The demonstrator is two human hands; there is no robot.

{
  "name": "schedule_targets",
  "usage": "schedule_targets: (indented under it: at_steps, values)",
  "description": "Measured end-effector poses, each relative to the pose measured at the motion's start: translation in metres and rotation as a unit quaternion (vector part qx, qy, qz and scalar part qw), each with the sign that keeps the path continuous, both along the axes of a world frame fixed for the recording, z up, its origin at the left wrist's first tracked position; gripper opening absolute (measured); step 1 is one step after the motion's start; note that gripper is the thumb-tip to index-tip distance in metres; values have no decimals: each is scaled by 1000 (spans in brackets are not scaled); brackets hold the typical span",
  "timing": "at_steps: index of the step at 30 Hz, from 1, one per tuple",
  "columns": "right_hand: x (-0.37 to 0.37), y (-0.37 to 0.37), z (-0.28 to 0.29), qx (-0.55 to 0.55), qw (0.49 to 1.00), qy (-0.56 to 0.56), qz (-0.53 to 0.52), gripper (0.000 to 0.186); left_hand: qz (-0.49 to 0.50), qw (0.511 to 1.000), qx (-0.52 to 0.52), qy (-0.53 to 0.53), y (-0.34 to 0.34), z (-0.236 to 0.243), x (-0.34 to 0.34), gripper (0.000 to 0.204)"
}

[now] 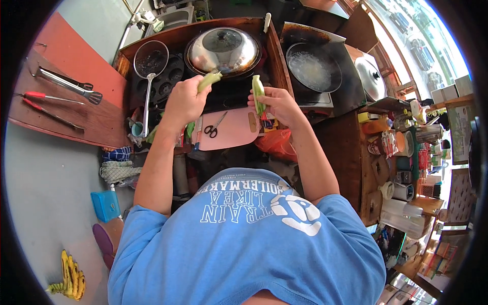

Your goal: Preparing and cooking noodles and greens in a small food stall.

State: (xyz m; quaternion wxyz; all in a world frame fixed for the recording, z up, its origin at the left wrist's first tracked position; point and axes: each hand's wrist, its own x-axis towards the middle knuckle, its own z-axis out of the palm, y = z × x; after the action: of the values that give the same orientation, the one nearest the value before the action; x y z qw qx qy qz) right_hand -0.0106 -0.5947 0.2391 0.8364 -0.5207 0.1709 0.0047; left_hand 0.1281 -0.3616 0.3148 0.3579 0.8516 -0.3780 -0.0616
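Note:
Raised over the pink cutting board (231,137), my left hand (189,101) is closed on a pale green vegetable piece (207,80), its frayed end near the lidded pan (222,48). My right hand (272,105) grips a second pale green piece (258,89) upright, apart from the first. Black-handled scissors (211,131) lie on the board below them. Greens at the board's left edge are partly hidden behind my left wrist.
A long-handled strainer (150,77) rests over a dimpled black pan at left. A pot of cloudy liquid (310,68) sits right. Tongs (63,83) lie on the red-brown wooden board at far left, a red bag (274,145) below the cutting board, crowded shelves (406,162) far right.

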Motion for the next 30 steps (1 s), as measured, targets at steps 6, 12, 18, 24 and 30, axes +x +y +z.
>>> schedule_targets:
  at_steps: [6, 12, 18, 24, 30]
  values:
    - [-2, 22, 0, 142, 985, -94, -32, 31, -27, 933, -219, 284, -28, -42, -20, 18]
    - [8, 32, 9, 95, 985, -136, -38, 25, -54, 963, -144, 220, -41, -32, -35, 19]
    - [14, 33, 14, -83, 987, -118, -74, 26, -63, 982, -120, 128, -35, -19, -25, 20]
    - [8, 39, 15, -145, 983, -93, -59, 29, -59, 983, -117, 125, -21, -30, -14, 21]
    - [-5, 38, 17, -66, 992, -104, -22, 29, -46, 970, -145, 191, -20, -31, -18, 17]
